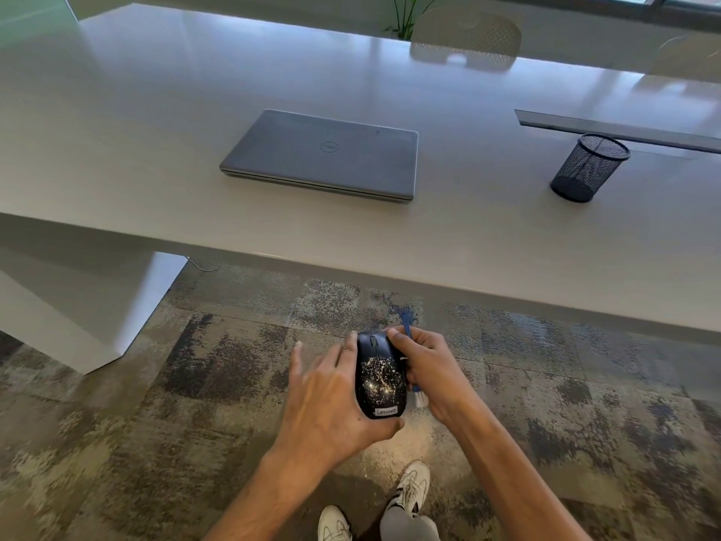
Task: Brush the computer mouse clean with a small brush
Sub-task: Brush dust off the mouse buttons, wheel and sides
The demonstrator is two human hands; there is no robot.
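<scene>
A black computer mouse (380, 378) speckled with pale crumbs is held in the air below the table's front edge, over the carpet. My left hand (331, 400) grips it from the left side and underneath, thumb at its rear end. My right hand (425, 365) holds a small blue brush (407, 326). The brush's blue end sticks up past my fingers, and its pale bristles (419, 400) show below my palm beside the mouse's right side. My right fingers also touch the front right of the mouse.
A closed grey laptop (324, 154) lies on the long grey table (117, 150). A black mesh pen cup (589, 167) stands at the right, by a cable slot. Chairs and a plant stand beyond. Mottled carpet and my white shoes (409, 488) are below.
</scene>
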